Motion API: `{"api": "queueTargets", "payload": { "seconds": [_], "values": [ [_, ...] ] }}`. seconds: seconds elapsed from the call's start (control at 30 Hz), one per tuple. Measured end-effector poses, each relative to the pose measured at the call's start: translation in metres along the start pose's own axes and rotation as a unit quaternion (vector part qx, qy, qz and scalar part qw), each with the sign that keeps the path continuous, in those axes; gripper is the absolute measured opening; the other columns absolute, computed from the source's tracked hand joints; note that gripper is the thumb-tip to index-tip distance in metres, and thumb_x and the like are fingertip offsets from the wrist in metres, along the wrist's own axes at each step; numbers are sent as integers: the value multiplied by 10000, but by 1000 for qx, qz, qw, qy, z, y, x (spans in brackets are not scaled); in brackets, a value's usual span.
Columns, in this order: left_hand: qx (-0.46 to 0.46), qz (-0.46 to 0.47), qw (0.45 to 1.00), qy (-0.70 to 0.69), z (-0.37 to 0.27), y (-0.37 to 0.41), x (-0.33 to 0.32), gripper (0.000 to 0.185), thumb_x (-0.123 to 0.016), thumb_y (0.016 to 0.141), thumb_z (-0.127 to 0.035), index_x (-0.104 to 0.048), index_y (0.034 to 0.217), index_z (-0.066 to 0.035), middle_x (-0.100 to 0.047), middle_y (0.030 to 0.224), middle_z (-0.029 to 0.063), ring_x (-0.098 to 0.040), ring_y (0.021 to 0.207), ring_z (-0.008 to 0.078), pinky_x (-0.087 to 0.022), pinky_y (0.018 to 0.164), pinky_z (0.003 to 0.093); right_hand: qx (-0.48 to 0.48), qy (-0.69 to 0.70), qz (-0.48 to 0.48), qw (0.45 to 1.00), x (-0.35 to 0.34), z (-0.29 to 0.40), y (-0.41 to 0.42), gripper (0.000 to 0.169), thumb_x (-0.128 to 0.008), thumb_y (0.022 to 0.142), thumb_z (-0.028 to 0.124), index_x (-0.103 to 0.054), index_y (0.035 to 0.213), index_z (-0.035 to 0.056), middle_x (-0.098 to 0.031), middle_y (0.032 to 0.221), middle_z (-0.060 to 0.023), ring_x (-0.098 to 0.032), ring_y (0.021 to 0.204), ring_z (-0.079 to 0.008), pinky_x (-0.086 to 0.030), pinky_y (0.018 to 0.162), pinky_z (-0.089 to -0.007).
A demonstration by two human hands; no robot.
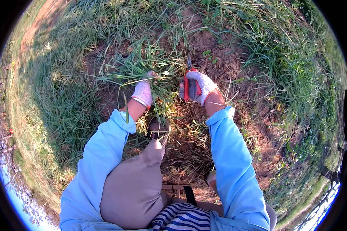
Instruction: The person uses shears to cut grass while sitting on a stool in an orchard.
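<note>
My left hand (144, 89), in a white knit work glove, is closed around a bunch of long green grass (159, 65) whose blades spread out above and beside it. A loose blade hangs over my left wrist. In my right hand (201, 85), also gloved, with a grey palm, is a pair of red-handled pruning shears (187, 86). Their dark metal blades point away from me, to the right of the grass bunch. I cannot tell whether the blades are apart. The left fingertips are partly hidden by grass.
Reddish bare soil (204, 43) lies beyond the shears, with a small leafy seedling (207, 53) on it. Thick grass (286, 66) grows on the right and more grass (75, 95) on the left. Below my hands are my dark shoe (157, 127) and dry cut straw (188, 156).
</note>
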State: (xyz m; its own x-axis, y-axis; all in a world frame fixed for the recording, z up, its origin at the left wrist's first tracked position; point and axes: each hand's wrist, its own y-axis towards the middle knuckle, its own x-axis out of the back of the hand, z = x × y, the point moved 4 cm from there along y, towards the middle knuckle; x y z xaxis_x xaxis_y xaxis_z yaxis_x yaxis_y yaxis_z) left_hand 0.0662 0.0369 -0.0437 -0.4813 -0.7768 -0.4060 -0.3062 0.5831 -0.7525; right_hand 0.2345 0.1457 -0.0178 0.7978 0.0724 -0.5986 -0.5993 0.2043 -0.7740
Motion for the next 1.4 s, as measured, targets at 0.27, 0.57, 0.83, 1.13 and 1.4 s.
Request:
{"api": "queueTargets", "payload": {
  "seconds": [0.27,0.57,0.83,1.13,1.4],
  "values": [
    [-8,-2,999,-37,-2,11,5,192,-583,905,-294,-549,797,-138,-569,758,-26,-520,681,134,-442,655,302,-13,9,28,999,-6,7,20,132,-546,894,154,-450,935,73,-542,785,-111,-546,622,-238,-486,584,-413],
    [0,32,999,-2,-1,20,23,202,-615,889,-319,-559,907,-126,-610,840,8,-575,741,174,-517,662,378,17,-121,-26,992,10,-2,1,90,-561,875,166,-497,858,105,-502,629,-2,-420,449,-95,-358,414,-264],
    [17,16,999,28,-15,16,22,216,-651,864,-299,-595,966,-117,-633,882,20,-597,751,201,-531,674,390,58,-159,-74,983,16,-23,-39,139,-589,844,166,-536,830,38,-575,657,-67,-578,511,-191,-513,464,-350],
    [-53,58,996,-36,-12,33,33,252,-635,874,-285,-607,1016,-79,-661,902,46,-633,801,219,-551,722,392,13,-219,-49,974,28,-35,-35,269,-626,848,217,-551,949,-21,-632,748,-129,-630,579,-251,-552,522,-380],
    [-56,50,997,8,-11,29,29,229,-612,892,-277,-595,1014,-83,-646,902,50,-624,781,226,-546,678,406,21,-215,-57,975,11,-27,0,185,-597,848,177,-513,939,40,-572,662,-83,-580,527,-216,-522,472,-379]
  ]
}}
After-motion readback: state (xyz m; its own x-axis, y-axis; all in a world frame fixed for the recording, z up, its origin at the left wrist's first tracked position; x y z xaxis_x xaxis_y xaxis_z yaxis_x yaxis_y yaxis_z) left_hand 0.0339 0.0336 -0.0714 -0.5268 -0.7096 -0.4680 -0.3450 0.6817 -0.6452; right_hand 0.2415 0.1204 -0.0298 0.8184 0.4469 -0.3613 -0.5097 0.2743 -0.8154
